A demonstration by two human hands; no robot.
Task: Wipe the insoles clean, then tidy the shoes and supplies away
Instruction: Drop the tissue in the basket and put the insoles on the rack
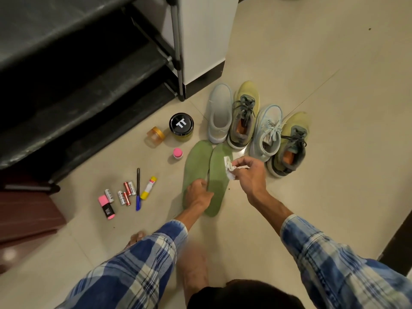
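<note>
Two green insoles lie side by side on the tiled floor, the left insole (196, 166) and the right insole (219, 175). My left hand (198, 195) rests on them near their heels, fingers curled at the inner edge of the right one. My right hand (249, 172) pinches a crumpled white tissue (229, 167) over the upper part of the right insole. Behind them stand several shoes: a pale grey shoe (219, 112), a yellow-green sneaker (244, 114), a light blue sneaker (267, 132) and a second yellow-green sneaker (289, 143).
A black-lidded jar (181, 126), small amber jar (155, 136) and pink-capped bottle (178, 153) sit left of the insoles. Batteries (126, 194), a pen (138, 189), glue stick (148, 188) and pink highlighter (107, 207) lie nearer. A black shoe rack (89, 85) stands at left.
</note>
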